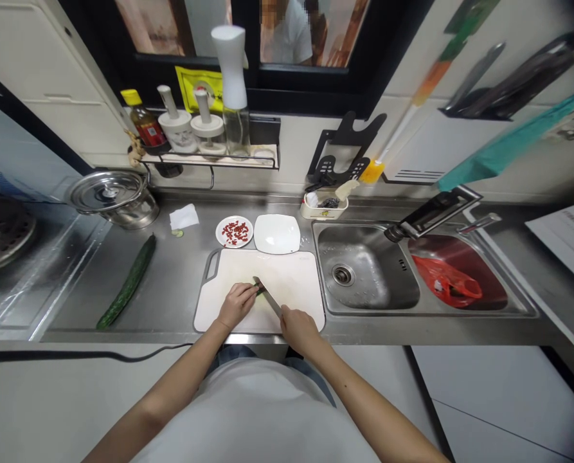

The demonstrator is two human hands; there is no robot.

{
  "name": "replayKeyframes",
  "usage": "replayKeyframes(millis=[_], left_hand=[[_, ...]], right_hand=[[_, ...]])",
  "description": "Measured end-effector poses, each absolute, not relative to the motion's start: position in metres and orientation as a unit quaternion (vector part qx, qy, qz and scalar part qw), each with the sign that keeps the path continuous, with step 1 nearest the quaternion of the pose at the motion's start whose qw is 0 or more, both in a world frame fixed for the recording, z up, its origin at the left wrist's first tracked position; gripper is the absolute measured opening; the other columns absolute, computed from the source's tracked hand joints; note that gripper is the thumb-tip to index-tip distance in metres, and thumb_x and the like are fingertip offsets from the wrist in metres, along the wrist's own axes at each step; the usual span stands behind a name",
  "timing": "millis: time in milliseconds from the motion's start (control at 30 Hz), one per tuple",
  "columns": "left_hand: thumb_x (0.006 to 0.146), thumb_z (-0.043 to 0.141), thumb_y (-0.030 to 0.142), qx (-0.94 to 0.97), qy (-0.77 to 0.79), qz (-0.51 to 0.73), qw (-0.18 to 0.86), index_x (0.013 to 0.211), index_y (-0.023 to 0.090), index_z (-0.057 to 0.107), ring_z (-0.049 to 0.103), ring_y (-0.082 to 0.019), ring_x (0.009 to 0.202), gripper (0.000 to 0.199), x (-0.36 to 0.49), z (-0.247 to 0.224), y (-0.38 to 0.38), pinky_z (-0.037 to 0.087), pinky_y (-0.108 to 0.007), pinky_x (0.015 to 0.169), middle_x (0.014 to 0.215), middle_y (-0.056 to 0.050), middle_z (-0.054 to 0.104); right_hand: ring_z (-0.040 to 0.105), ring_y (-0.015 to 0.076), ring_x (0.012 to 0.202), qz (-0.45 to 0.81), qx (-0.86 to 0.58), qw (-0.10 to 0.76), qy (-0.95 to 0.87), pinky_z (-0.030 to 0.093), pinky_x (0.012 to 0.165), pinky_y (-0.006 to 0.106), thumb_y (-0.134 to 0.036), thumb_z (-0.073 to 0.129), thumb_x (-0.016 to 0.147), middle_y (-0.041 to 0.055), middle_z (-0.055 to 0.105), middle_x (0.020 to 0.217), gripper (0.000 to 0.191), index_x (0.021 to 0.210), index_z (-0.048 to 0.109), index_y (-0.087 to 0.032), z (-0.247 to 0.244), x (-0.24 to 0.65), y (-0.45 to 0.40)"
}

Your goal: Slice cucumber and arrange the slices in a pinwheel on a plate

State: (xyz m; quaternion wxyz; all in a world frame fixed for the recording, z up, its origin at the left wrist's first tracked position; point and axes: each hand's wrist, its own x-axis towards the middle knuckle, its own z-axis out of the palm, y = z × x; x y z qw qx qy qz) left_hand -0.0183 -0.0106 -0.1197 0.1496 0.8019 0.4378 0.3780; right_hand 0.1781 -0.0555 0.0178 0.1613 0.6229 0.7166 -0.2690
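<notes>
My right hand point(299, 328) is wrapped round the handle of a knife point(271, 299), whose blade points up and left over the white cutting board point(296, 273). Beside the blade tip, my left hand point(237, 305) presses its fingers on a small dark green piece point(259, 287), perhaps cucumber. Just behind the board stand a round plate point(220, 235) with small red pieces point(235, 231) and a bare white square plate point(277, 233). A whole cucumber point(128, 283) lies on the steel counter to the left.
Right of the board is a double sink point(367, 273) with a red bag point(448, 283). A lidded steel pot point(132, 206), white paper point(184, 217) and a sponge holder point(324, 209) stand behind. Above hangs a bottle rack point(219, 161). A person shows through the window.
</notes>
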Motion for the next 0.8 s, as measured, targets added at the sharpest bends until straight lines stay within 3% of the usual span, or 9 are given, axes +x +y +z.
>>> replayKeyframes(millis=[800], left_hand=[[0.091,0.050,0.024,0.798,0.445,0.374,0.161,0.108,0.023,0.066,0.060,-0.019,0.094,0.023,-0.018,-0.119,-0.009,0.051,-0.038,0.084,0.100,-0.007,0.067]], right_hand=[[0.065,0.0238,0.094,-0.265,0.616,0.170,0.722,0.043,0.071,0.030,-0.016,0.035,0.092,0.0149,0.069,0.095,0.029,0.113,0.054,-0.014,0.013,0.169,-0.047]])
